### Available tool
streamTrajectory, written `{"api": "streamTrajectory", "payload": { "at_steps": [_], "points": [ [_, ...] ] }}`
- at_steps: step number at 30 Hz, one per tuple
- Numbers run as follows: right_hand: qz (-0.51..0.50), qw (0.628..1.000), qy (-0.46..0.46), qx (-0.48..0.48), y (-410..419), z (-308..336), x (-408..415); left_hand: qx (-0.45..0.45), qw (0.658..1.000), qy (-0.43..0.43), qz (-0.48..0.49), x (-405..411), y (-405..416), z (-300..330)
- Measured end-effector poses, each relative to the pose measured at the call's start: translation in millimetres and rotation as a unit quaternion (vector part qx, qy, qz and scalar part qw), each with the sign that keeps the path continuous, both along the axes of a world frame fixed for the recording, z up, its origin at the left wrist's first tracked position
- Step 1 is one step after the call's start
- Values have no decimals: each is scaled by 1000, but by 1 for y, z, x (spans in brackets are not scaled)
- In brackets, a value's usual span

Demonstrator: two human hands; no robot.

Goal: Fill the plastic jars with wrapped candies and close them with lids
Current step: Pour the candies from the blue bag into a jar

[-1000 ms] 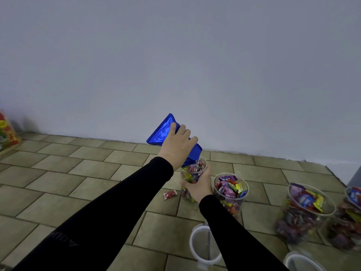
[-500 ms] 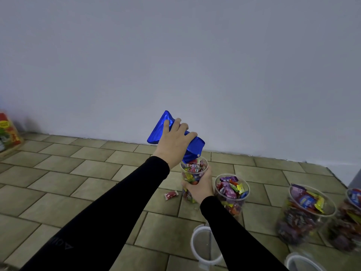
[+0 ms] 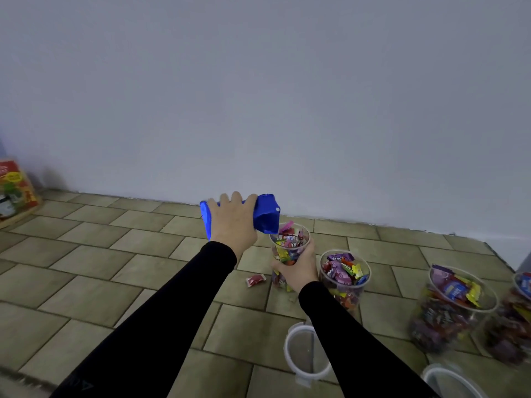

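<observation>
My left hand (image 3: 233, 224) grips a shiny blue candy bag (image 3: 265, 214), tipped so its mouth points down over a narrow clear plastic jar (image 3: 288, 245). That jar is full of wrapped candies to its rim, and my right hand (image 3: 298, 270) holds it round the middle, on the tiled floor. Beside it on the right stands a second open jar (image 3: 344, 278) full of candies. Two larger filled jars (image 3: 452, 304) stand further right, without lids. A clear lid with a white rim (image 3: 306, 351) lies on the floor near me. One red wrapped candy (image 3: 255, 280) lies loose left of the held jar.
A pale wall runs close behind the jars. A colourful printed box (image 3: 15, 188) leans at the far left by the wall. Another white-rimmed lid (image 3: 451, 382) shows at the bottom right edge. The floor (image 3: 115, 254) is beige tile.
The blue bag has dropped from steeply raised to nearly level, its mouth now just above the jar's rim. My left hand came down with it. The right hand kept its hold.
</observation>
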State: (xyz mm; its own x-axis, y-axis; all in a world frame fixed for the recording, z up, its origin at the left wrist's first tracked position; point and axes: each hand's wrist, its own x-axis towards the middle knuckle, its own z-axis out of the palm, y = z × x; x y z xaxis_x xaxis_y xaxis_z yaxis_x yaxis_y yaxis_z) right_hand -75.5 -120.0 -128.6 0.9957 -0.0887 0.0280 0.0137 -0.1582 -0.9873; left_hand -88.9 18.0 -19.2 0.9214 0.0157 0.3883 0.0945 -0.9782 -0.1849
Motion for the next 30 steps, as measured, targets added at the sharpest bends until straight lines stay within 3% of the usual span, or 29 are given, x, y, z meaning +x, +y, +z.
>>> {"api": "streamTrajectory", "payload": {
  "at_steps": [4, 7, 11, 16, 20, 22, 26, 30],
  "points": [
    [-1, 1000, -9, -4, -1, 3, -3, -85, 988, 110, 65, -13, 23, -31],
    [-2, 1000, -12, -14, -2, 3, -7, -87, 966, 233, 66, -28, 28, -66],
    [-22, 999, -21, -37, 0, 1, -10, -51, 960, 273, 26, -35, 29, -94],
    [-36, 997, -26, -57, 3, -4, -13, -101, 941, 323, -9, -39, 23, -93],
    [-29, 997, -29, -63, 2, -3, -13, -193, 887, 419, 7, -28, 22, -76],
    [-31, 996, -32, -74, 2, -2, -14, -229, 891, 393, 2, -19, 19, -66],
    [-27, 996, -29, -75, 2, -4, -14, -190, 950, 249, 3, 0, 3, -70],
    [-16, 997, -32, -71, 2, -3, -13, -139, 959, 246, 29, 17, -13, -88]
  ]
}}
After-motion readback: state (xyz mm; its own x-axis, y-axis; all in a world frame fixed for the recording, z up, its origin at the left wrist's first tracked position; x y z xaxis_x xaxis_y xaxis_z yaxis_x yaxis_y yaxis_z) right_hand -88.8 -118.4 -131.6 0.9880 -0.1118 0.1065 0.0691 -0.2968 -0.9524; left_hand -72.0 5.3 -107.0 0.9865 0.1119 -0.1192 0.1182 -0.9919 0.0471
